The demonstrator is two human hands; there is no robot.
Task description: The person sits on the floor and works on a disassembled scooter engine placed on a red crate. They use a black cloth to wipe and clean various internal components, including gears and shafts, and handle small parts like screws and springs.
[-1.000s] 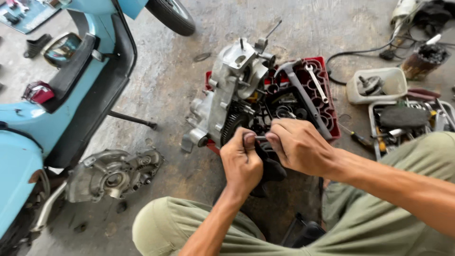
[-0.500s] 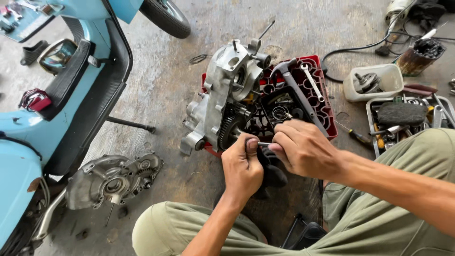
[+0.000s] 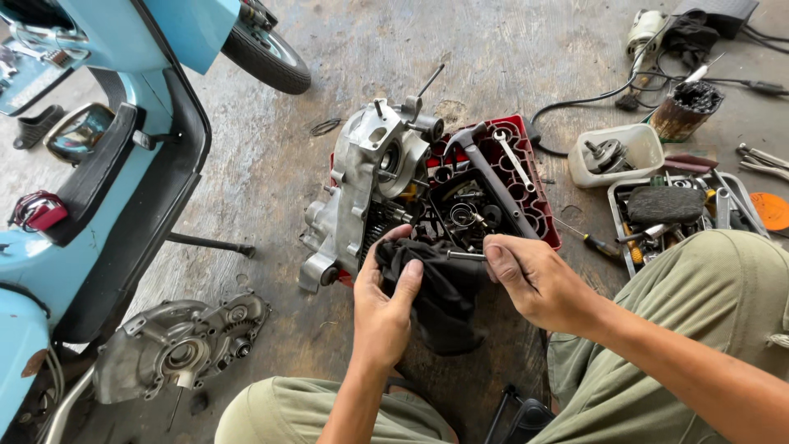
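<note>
On the concrete floor to my left stands the pale blue scooter (image 3: 123,164), engine out. Ahead, the grey engine case (image 3: 362,189) leans on a red tray (image 3: 538,193) of parts, its side cover (image 3: 177,349) lying apart, so teardown looks well along. My left hand (image 3: 382,316) clutches a black rag (image 3: 440,296); my right hand (image 3: 534,279) pinches a small metal shaft (image 3: 465,256) against it, cleaning apparently unfinished.
</note>
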